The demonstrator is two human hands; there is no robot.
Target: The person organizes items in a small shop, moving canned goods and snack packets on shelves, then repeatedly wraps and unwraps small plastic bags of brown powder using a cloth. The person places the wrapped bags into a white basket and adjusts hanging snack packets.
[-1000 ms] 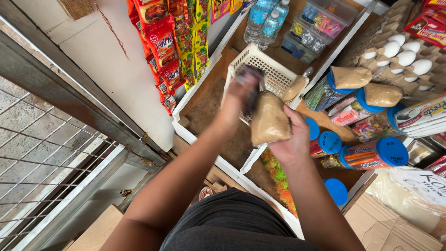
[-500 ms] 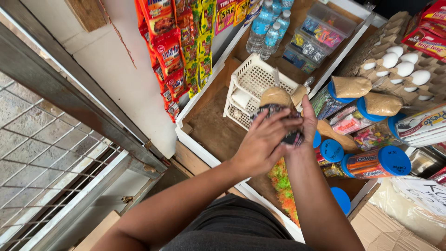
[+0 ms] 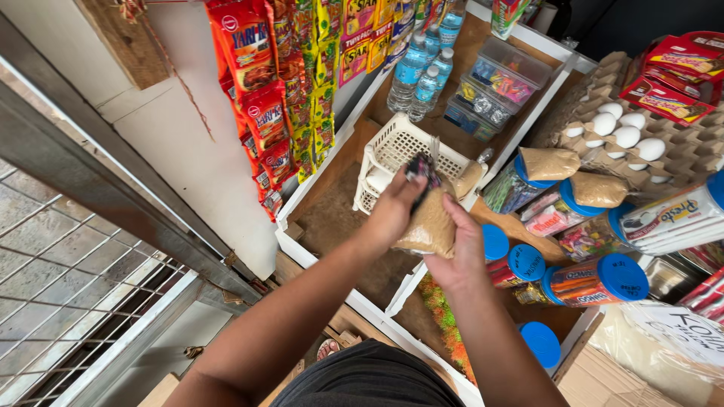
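Head view, right hand (image 3: 460,252): cupped under a small clear bag of brown grains (image 3: 431,226), fingers closed round its lower side, bearing the weight.
Head view, left hand (image 3: 392,211): closed on the bag's upper end together with a dark patterned thing (image 3: 422,169), perhaps a pouch or wrapper; too blurred to tell.
Bag position: held in the air between both hands, just over the near edge of the white basket (image 3: 392,147), above the brown shelf bay (image 3: 339,218).
Reason for hold: two-handed, probably to keep the loose filling from sagging.
Nearby: blue-lidded jars (image 3: 596,279) to the right, like bags (image 3: 550,162) lying on them, eggs (image 3: 626,136) in a tray beyond.
Against half a second ago: hands drawn slightly nearer, bag lower and more in view.
Against a second ago: left hand back from the basket.
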